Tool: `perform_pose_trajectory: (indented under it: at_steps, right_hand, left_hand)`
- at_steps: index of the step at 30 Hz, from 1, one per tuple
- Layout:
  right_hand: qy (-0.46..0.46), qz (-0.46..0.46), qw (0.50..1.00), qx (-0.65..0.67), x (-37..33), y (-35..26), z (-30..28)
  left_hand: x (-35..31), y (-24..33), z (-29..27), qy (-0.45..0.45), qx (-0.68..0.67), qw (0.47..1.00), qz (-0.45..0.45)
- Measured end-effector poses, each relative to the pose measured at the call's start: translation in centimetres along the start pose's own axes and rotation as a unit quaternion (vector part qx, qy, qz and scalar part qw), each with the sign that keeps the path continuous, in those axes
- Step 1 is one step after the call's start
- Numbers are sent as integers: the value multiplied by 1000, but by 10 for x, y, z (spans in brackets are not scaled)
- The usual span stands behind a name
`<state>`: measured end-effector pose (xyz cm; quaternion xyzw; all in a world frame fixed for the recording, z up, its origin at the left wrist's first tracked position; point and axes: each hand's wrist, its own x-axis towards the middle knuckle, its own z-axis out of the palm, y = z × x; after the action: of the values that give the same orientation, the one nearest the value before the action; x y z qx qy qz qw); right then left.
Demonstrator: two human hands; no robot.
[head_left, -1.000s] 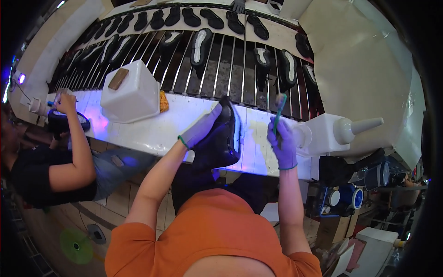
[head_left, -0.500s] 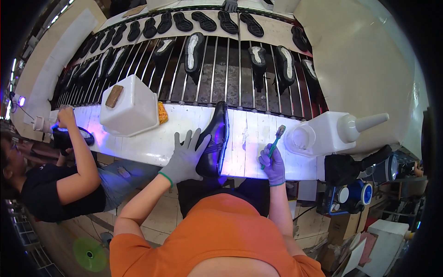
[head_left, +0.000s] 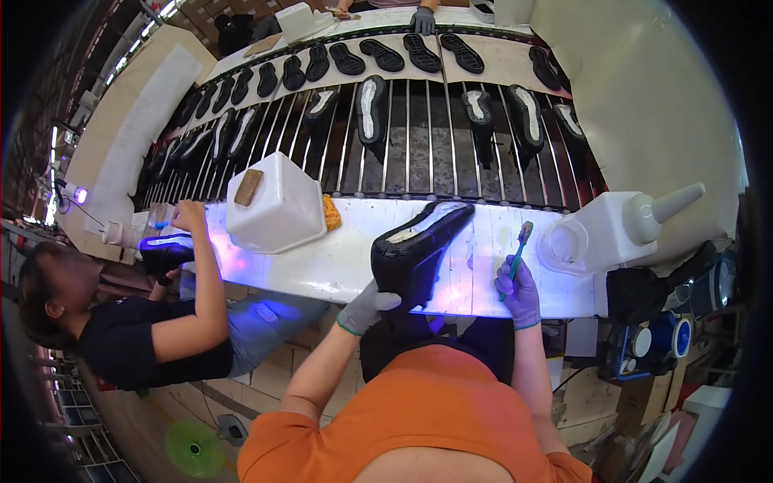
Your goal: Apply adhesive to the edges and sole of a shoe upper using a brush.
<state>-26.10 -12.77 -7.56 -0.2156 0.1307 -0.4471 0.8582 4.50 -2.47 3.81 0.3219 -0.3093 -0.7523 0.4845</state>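
Note:
In my gloved left hand (head_left: 367,309) is a black shoe upper (head_left: 409,262), gripped near its heel end. Its underside faces up, showing a white strip framed by a black edge, and its far end points away to the right over the white bench (head_left: 322,270). My fingers behind the shoe are partly hidden. Further right, my gloved right hand (head_left: 520,291) is closed round the green handle of a small toothbrush-like brush (head_left: 516,262), bristle end up. Beside that hand stands a white plastic container (head_left: 612,233) with a spout and a round opening.
Beyond the bench, a rack of metal rods (head_left: 423,137) carries several black shoe uppers. Black soles (head_left: 382,55) line a board behind it. A white jug-like block (head_left: 275,205) and an orange sponge (head_left: 331,212) sit left. A co-worker (head_left: 129,330) works at far left; another gloved hand (head_left: 423,21) shows opposite.
My left hand has shifted from the shoe's side to its heel end and turned it, so the white underside now faces up. The brush stays in my right hand. The view has shifted.

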Motion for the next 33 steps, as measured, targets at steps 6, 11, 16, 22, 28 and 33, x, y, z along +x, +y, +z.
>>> perform_pose_trajectory:
  at_steps: [6,11,16,22,28,33]
  right_hand:
    - [4,-3,1000,-6,1,-2,4]
    - [28,-23,999,13,2,-1,9]
    - [36,-14,999,14,1,1,5]
    - [12,-15,1000,14,-3,1,-1]
    - [35,-16,999,2,-6,-2,1]
    - [26,-15,1000,8,0,3,7]
  left_hand:
    - [5,18,40,-69,-133,989,-13]
    - [10,17,41,-71,-131,988,34]
    - [16,28,39,-49,-114,990,61]
    - [75,61,-4,-39,29,992,116]
    - [207,90,-55,152,252,928,229]
    - [258,44,-138,409,192,879,155]
